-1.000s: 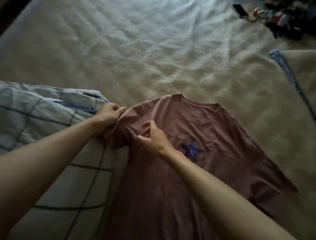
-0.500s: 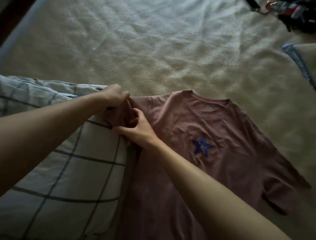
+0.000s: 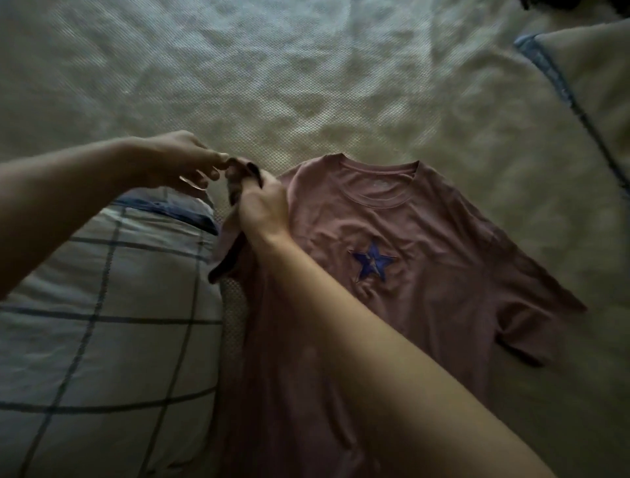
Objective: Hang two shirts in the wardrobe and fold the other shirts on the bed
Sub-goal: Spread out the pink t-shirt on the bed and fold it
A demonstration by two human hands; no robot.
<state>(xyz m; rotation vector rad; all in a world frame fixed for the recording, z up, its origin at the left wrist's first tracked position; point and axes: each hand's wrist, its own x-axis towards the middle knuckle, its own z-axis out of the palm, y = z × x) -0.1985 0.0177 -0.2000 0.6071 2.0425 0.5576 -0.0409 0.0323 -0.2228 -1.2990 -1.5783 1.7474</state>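
Observation:
A dusty-pink T-shirt (image 3: 419, 245) with a blue star (image 3: 373, 264) on the chest lies face up on the beige bedspread (image 3: 306, 85), collar away from me. My right hand (image 3: 262, 208) grips the shirt's left sleeve, lifted and bunched above the bed. My left hand (image 3: 180, 163) is just left of it, fingertips pinching the sleeve's top edge. The other sleeve lies flat at the right. My right forearm hides the shirt's lower middle.
A white pillow with a dark check pattern (image 3: 102, 324) lies against the shirt's left side. A beige cushion with blue piping (image 3: 586, 88) sits at the far right. Dark objects show at the top right corner (image 3: 572, 3).
Both hands have lifted the left sleeve off the pillow's edge and raised it. My left hand shifted from a full grip to a fingertip pinch. The view tilted down.

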